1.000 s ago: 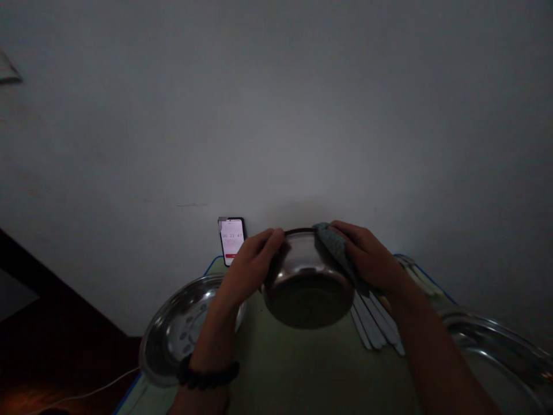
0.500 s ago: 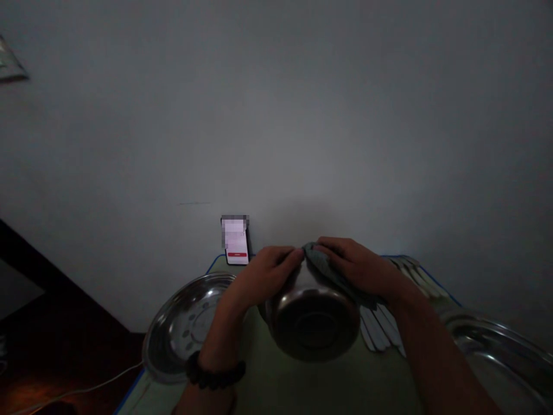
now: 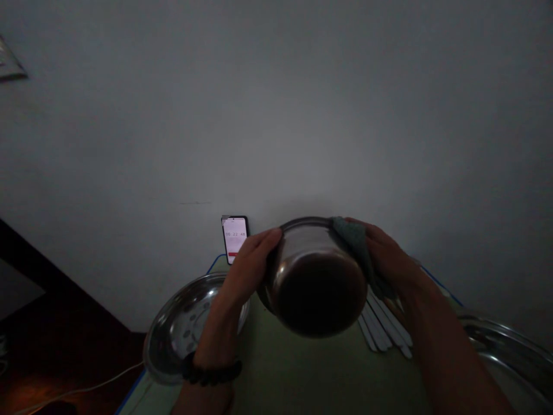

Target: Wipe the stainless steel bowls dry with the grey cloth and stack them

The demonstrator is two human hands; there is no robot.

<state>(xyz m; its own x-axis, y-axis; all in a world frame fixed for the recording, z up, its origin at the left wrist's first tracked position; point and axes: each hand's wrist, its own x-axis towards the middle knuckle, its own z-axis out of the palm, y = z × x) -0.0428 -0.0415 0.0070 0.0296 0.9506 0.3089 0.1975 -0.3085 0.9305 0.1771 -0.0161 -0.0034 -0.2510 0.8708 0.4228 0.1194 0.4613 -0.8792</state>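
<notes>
A shiny metal pot or deep bowl [image 3: 319, 288] is held up above the table, tilted so that its dark underside faces me. My left hand [image 3: 254, 259] grips its left rim, thumb on the near side. On the opposite side, my right hand [image 3: 384, 248] is closed on a grey-green cloth [image 3: 356, 242] and presses it against the pot's right rim and wall. The inside of the pot is hidden from me. Below my right hand lie several pale, flat-handled utensils [image 3: 382, 328], their far ends covered by the hand and cloth.
A wide metal basin [image 3: 162, 334] stands on the table's left, partly behind my left forearm. Another metal basin [image 3: 510, 334] is at the right edge. A lit phone [image 3: 234, 233] leans on the wall [image 3: 302, 115] behind the green-topped table [image 3: 294, 374]. A white cable [image 3: 103, 380] runs at lower left.
The pot has risen slightly and its far rim now shows. My right hand with the cloth has slid right along the rim, and my left hand has shifted a little left and up.
</notes>
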